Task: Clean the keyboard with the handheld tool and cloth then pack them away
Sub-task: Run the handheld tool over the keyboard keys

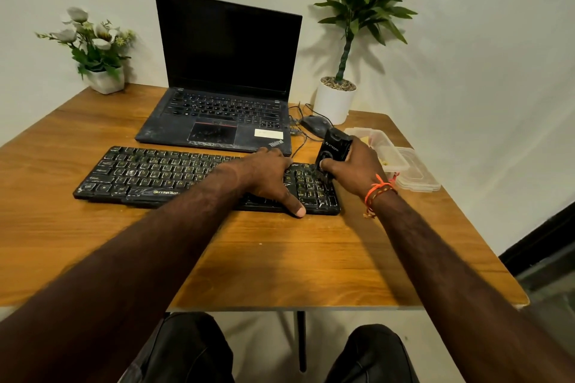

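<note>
The keyboard [161, 174] lies flat on the wooden tabletop [280, 258], directly in front of an open laptop [224, 96] whose screen is dark. Its keys and frame carry pale dust and smears.

The left hand [264, 177] rests palm down on the right-centre part of the keyboard, fingers spread flat across the keys and thumb extended to the near edge; it grips nothing. The right hand [354, 165] is wrapped around the black handheld tool [333, 149], with the thumb placed on the tool's front face. The tool stands nearly upright, its lower end pressed to the keys at the far right end of the keyboard (the number-pad section).

A clear plastic container [389, 149] sits just right of the right hand, with its lid [420, 177] beside it; pale yellow material is visible inside, though its identity cannot be determined. A wired mouse [314, 124] lies behind the tool. A white flower pot [105, 81] and a potted green plant [336, 99] stand at the far corners
</note>
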